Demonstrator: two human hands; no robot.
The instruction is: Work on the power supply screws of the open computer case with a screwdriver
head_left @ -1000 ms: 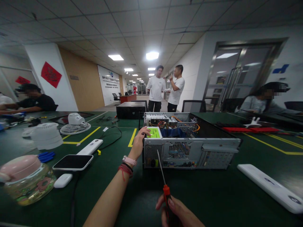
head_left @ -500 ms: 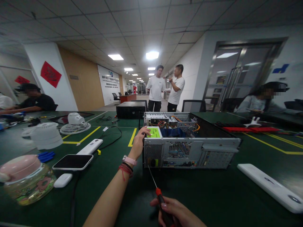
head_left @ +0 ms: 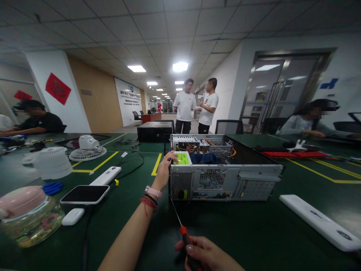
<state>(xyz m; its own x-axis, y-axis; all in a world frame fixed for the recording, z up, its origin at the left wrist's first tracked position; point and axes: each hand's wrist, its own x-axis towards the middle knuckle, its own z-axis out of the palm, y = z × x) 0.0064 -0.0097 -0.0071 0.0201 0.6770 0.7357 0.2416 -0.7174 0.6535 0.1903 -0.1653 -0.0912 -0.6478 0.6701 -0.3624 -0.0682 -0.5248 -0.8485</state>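
A metal computer case (head_left: 196, 174) lies on its side, its top uncovered and its rear panel facing me. Inside its left rear corner sits a power supply (head_left: 185, 158) with a yellow-green label. My left hand (head_left: 163, 171) is closed over that corner, fingertips on the label. My right hand (head_left: 210, 251) grips a screwdriver (head_left: 184, 234) with a red and black handle. Its thin shaft points up and away from me, the tip at the lower left corner of the rear panel. Whether the tip touches a screw, I cannot tell.
Left on the green table (head_left: 166, 241) lie a phone (head_left: 86, 194), a white earbud case (head_left: 73, 216), a bottle with a pink lid (head_left: 31, 222) and a small fan (head_left: 88, 147). A long white device (head_left: 318, 222) lies right. Behind stands a black case (head_left: 155, 132). Several people are around.
The screwdriver tip has shifted left and slightly down, from the rear panel's lower left area to its corner edge. My right hand has moved slightly left with it. The left hand keeps its hold.
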